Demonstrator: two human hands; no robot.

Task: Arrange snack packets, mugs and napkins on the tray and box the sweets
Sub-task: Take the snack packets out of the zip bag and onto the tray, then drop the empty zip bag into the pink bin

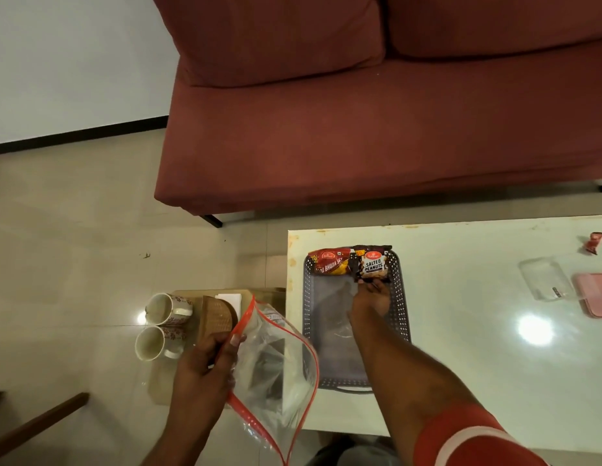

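Note:
A grey perforated tray (pixel 400 297) lies on the white table. At its far end rest a red bhujia packet (pixel 330 262) and a dark salted peanuts packet (pixel 373 264). My right hand (pixel 370 302) reaches into the tray and pinches the near edge of the peanuts packet. My left hand (pixel 205 361) holds the red-rimmed mouth of a clear zip bag (pixel 276 368) left of the table; something dark shows inside it. Two floral mugs (pixel 165 326) lie on a low wooden board beside white napkins (pixel 230 297).
The white table (pixel 478 364) also bears a clear plastic lid (pixel 545 279), a pink box (pixel 595 294) and a red wrapped sweet (pixel 594 242) at the far right. A woven wooden holder (pixel 215 319) sits by the mugs. A maroon sofa (pixel 360 129) stands behind.

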